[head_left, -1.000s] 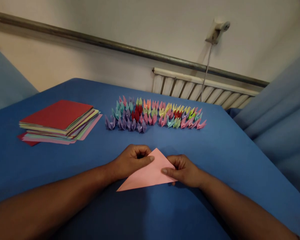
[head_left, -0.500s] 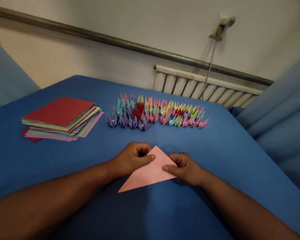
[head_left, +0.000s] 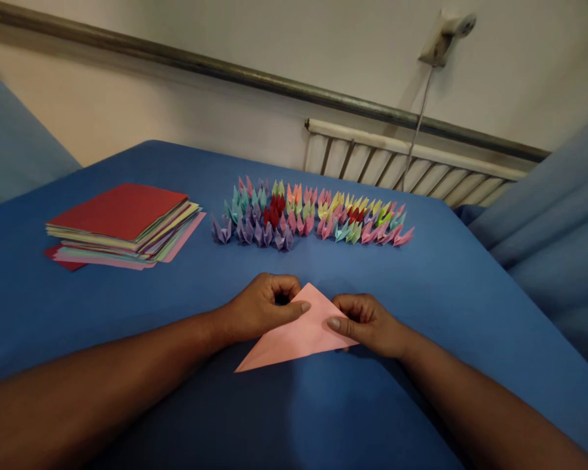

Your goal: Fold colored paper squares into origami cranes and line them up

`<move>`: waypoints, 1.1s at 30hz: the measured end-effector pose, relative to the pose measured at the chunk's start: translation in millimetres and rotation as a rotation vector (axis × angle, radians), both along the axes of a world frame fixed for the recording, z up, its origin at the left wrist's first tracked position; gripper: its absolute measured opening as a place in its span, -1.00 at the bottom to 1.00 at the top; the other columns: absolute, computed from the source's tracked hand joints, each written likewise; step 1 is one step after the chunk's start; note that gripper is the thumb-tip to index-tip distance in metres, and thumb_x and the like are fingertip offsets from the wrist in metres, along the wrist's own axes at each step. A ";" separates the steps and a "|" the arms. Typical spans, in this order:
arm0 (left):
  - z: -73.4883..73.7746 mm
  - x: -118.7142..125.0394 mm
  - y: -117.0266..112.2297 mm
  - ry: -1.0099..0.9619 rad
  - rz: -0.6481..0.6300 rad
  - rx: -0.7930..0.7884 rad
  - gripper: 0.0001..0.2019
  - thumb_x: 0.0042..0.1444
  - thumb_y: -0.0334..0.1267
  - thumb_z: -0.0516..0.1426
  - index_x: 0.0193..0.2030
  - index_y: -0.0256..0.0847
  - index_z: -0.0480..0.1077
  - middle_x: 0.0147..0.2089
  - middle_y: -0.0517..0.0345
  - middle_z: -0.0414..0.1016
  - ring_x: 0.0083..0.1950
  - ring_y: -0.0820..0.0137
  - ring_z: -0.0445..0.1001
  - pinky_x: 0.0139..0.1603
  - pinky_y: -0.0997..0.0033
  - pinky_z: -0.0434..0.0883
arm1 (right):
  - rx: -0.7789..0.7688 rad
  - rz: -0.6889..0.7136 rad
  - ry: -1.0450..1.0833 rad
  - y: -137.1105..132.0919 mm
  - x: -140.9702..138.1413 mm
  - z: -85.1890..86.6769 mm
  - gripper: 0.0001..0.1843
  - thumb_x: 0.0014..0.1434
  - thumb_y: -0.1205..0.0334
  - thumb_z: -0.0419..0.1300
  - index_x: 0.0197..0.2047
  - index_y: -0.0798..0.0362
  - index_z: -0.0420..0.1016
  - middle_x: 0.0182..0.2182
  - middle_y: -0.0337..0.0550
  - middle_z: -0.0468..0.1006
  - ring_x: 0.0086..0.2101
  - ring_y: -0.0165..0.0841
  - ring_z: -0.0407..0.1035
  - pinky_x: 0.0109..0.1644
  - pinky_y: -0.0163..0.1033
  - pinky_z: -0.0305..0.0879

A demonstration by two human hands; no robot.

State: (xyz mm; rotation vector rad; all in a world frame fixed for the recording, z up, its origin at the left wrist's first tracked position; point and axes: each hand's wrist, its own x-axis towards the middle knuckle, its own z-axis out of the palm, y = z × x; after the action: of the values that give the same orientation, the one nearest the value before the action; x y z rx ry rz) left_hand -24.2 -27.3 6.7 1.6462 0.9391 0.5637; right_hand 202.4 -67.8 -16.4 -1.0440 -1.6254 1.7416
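The left hand (head_left: 262,308) and the right hand (head_left: 375,328) are apart from each other, both pinching one pink paper (head_left: 301,336) that spans the gap between them. The left thumb lies on top near the upper point, the right thumb on top near the right-hand corner; the fingers curl behind the edges, partly hidden. The paper shows as a triangle, its free corner pointing below the left hand, toward the body. Whether it touches the table under it I cannot tell.

The step in hand looks to be an early fold, with the paper being held and lined up. The next move seems to call for keeping the edges matched, then firm pressure along the crease while one hand steadies the sheet.

Just beyond the hands, on the blue table (head_left: 436,281), small folded paper cranes (head_left: 283,239) stand in rows of many colours. Beyond the left hand and farther left sits a paper stack (head_left: 117,212), red sheet uppermost. Farthest from the hands are a radiator (head_left: 367,147) and a metal rail (head_left: 255,81).
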 end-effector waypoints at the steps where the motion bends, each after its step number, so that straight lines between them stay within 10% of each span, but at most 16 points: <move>1: 0.4 0.1 0.0 0.001 0.000 0.003 -0.76 0.01 -0.15 0.19 -0.49 -0.29 0.36 -0.48 0.23 0.38 -0.43 0.49 0.31 -0.43 0.50 0.29 | -0.003 0.002 0.004 0.2 0.2 0.0 -0.63 0.17 -0.04 0.22 -0.37 0.14 0.37 -0.52 -0.30 0.31 -0.52 -0.52 0.15 -0.47 -0.37 0.04; 33: -0.8 -1.6 1.1 -0.031 -0.001 -0.091 -0.73 -0.01 -0.11 0.19 -0.51 -0.27 0.30 -0.52 0.25 0.32 -0.47 0.50 0.28 -0.48 0.52 0.26 | 0.040 -0.028 -0.049 1.7 -1.8 -4.7 -0.59 0.16 -0.08 0.21 -0.47 0.09 0.30 -0.57 -0.37 0.18 -0.55 -0.53 0.02 -0.48 -0.36 -0.06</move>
State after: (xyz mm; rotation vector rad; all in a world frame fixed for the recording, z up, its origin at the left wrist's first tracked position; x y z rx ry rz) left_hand -25.8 -26.2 5.9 1.5528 0.9283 0.5365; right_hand 200.7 -66.0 -21.2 -1.0932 -1.6602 1.6714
